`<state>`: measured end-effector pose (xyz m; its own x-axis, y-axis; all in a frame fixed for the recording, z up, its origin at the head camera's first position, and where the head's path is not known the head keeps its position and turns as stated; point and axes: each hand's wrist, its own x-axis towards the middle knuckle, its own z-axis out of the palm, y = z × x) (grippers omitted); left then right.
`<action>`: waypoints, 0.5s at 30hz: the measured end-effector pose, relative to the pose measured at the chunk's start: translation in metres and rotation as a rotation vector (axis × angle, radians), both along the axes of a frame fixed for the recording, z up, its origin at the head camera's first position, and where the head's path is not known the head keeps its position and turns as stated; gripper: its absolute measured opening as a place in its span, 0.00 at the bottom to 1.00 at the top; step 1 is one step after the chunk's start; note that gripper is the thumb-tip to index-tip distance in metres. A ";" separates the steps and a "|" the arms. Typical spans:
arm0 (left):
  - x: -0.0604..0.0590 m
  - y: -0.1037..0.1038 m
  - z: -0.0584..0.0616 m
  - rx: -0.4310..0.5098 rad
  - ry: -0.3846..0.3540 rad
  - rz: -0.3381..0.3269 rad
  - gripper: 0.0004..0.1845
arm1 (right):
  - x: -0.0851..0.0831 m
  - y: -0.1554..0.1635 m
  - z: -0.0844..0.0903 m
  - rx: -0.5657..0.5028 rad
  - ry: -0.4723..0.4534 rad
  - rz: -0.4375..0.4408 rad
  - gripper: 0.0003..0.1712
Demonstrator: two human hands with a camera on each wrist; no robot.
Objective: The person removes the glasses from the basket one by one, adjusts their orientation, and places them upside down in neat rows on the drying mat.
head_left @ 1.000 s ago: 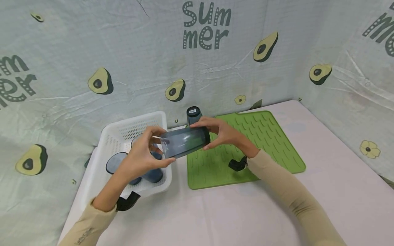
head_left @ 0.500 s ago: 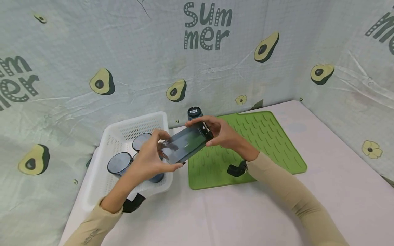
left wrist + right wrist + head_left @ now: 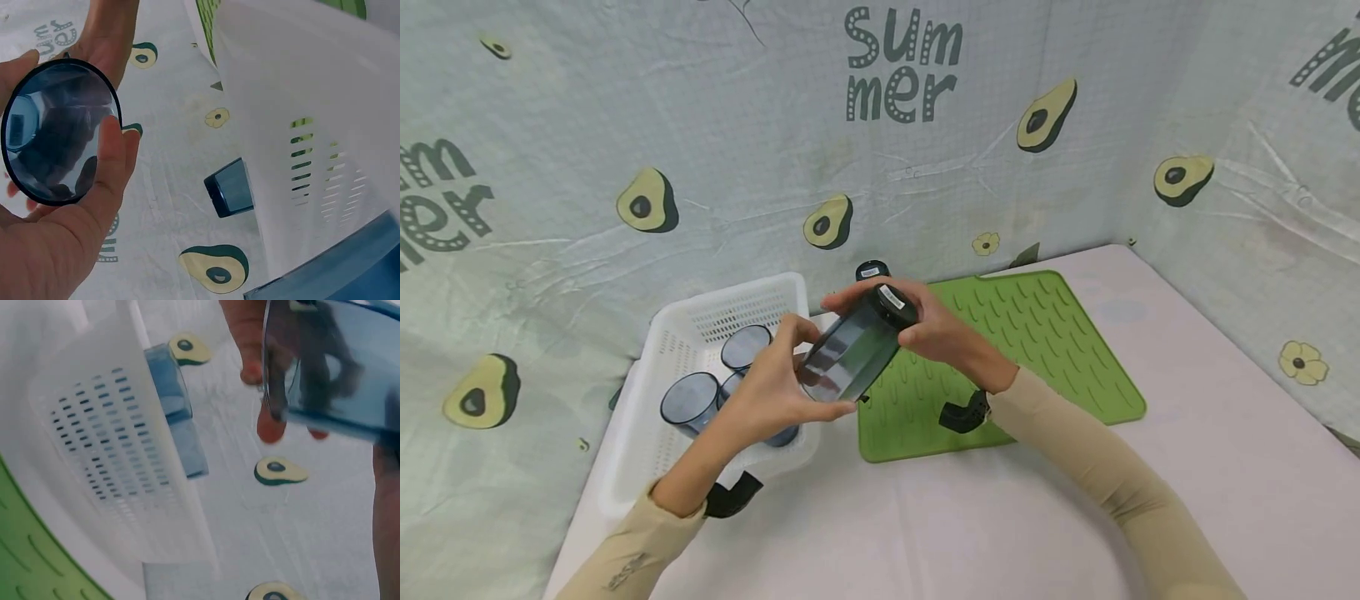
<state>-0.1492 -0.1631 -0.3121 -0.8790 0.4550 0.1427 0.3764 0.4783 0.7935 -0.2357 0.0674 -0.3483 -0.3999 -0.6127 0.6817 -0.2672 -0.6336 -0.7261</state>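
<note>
Both sleeves noted as beige and close-fitting. Left sleeve (image 3: 613, 550): dark marking (image 3: 627, 572) on the forearm (too small to read), cuff ending at the wrist. Right sleeve (image 3: 1075, 433): creased along the forearm, cuff likewise at the wrist. One black, bent fitting protrudes beside each cuff: left fitting (image 3: 733, 497), right fitting (image 3: 962, 415). Left hand (image 3: 771, 383) and right hand (image 3: 936, 325): bare.
</note>
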 end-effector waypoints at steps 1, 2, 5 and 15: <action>-0.001 0.001 0.000 0.009 -0.007 -0.013 0.43 | 0.001 -0.002 0.001 -0.004 -0.004 0.012 0.38; -0.001 0.001 0.000 0.013 -0.009 -0.024 0.43 | 0.002 -0.003 0.003 -0.011 -0.010 0.021 0.38; -0.004 0.003 -0.001 0.034 -0.016 -0.055 0.43 | 0.005 -0.006 0.005 -0.034 -0.014 0.004 0.35; -0.006 0.006 0.002 0.044 -0.055 -0.061 0.46 | 0.012 -0.005 0.011 -0.070 -0.022 -0.103 0.33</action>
